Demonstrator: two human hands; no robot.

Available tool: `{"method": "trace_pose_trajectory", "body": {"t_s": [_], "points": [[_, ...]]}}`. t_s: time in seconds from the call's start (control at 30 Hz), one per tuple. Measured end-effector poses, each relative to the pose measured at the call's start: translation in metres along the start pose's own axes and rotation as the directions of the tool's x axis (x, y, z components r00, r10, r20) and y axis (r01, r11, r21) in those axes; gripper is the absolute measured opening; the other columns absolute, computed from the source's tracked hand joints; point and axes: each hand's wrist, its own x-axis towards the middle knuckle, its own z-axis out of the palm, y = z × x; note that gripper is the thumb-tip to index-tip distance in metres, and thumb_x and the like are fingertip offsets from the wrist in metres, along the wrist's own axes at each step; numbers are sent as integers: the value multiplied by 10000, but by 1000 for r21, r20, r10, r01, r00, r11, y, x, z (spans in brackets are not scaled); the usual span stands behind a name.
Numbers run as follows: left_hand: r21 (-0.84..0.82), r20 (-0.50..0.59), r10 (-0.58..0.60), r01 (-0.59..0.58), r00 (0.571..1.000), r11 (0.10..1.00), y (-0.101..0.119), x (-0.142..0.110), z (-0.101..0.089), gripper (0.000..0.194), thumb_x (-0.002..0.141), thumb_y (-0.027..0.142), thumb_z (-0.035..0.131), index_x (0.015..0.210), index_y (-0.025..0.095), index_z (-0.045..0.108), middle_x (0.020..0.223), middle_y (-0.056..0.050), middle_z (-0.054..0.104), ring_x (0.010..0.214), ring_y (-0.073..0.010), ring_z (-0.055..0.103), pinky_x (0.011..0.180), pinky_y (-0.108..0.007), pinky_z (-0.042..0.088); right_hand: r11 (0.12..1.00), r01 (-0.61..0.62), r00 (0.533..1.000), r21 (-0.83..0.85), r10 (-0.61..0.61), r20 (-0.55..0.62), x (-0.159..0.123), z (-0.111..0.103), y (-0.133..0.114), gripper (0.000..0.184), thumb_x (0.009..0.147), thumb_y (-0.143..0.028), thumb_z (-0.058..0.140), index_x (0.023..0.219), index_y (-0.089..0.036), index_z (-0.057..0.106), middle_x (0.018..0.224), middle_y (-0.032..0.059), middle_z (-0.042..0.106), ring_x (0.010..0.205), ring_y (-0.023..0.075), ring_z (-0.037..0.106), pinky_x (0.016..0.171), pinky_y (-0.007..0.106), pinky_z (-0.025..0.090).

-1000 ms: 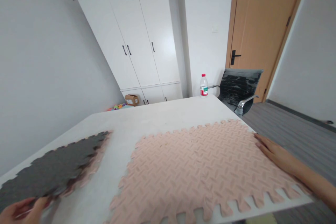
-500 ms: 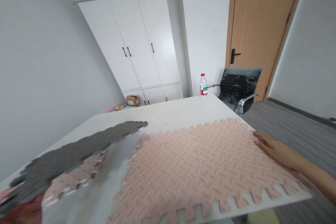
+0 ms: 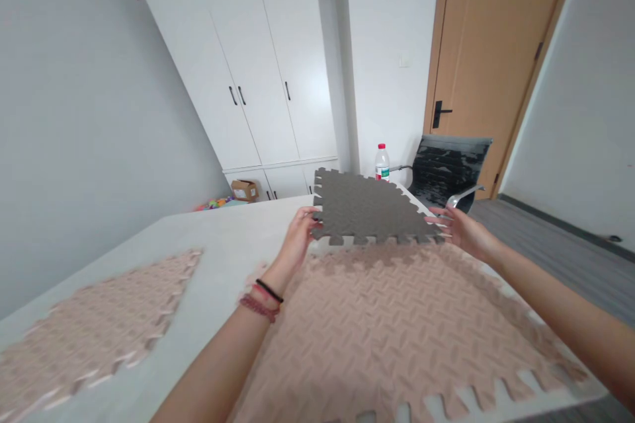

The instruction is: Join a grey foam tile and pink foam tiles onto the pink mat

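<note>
A dark grey foam mat tile (image 3: 370, 208) with jigsaw edges is held up, tilted, beyond the far edge of a pink foam mat tile (image 3: 391, 324). My left hand (image 3: 297, 234) grips its left side, the thumb and fingers partly hidden by the tile. At the near right corner, my right hand (image 3: 466, 231) holds the same tile, fingers along its edge. The pink tile has a raised tread pattern and lies flat on the white table (image 3: 218, 231). Another pink tile (image 3: 109, 320) lies at the left of the table.
A plastic bottle (image 3: 381, 162) with a red cap stands at the table's far end. Behind it are a black chair (image 3: 449, 168) and a wooden door (image 3: 496, 46). A white cabinet (image 3: 248, 73) and a cardboard box (image 3: 245, 190) are at the back.
The grey tile has moved from the left side of the table to the far side of the nearer pink tile. My right hand has left the pink tile's edge and holds the grey one.
</note>
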Motion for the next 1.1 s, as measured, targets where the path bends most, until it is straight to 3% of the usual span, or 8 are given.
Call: {"method": "trace_pose_trajectory", "body": {"t_s": [0.1,0.17,0.3,0.43,0.57,0.77,1.1], "points": [[117,157,-90,72,983,991,-34,22,21,214,778,287,552,977,215,525,850,12,635,740,-126,608,667,-282,506,989,69,981,-130,-91,-173,28,-15,4,383,756,-327,600,1126,-232,607,1271,62,579,974,176,609,746,285,543],[225,218,-144,94,965,970,-54,35,27,224,814,284,561,1016,193,531,889,-5,646,779,-134,622,705,-305,516,978,66,966,-200,-113,-235,45,-25,10,388,728,-286,604,1109,-217,621,1204,66,610,937,171,608,701,260,533],[485,232,-213,77,949,871,-87,59,30,275,870,350,566,1056,148,565,962,-38,631,831,-150,615,750,-348,528,939,51,953,-339,-148,-265,76,-36,27,382,703,-272,606,1076,-194,640,1035,64,660,815,159,611,687,275,522],[702,219,-216,0,951,712,-108,74,31,277,875,365,563,1053,154,589,1053,-55,622,929,-171,604,837,-396,517,863,68,950,-500,-209,-233,98,-40,48,339,692,-260,583,1014,-187,660,977,60,672,827,183,616,792,345,514],[808,303,-207,-135,930,573,-118,76,36,283,878,359,558,1082,165,591,1146,-70,605,1038,-197,580,912,-436,487,763,101,944,-639,-277,-182,108,-46,70,325,697,-279,570,998,-205,670,1036,51,669,960,216,602,942,391,442],[852,431,-235,-307,871,425,-122,73,40,309,878,377,555,1114,180,584,1198,-77,586,1079,-207,564,952,-459,462,652,114,946,-750,-303,-119,111,-54,90,352,762,-342,520,1060,-205,648,1139,64,643,1073,229,569,997,382,398],[889,423,-233,-351,876,294,-116,64,48,351,889,398,528,1160,176,555,1207,-85,577,1073,-210,567,938,-460,470,560,108,952,-822,-297,-77,109,-53,93,348,810,-338,481,1117,-242,613,1152,32,644,1045,217,589,964,377,431]]}}
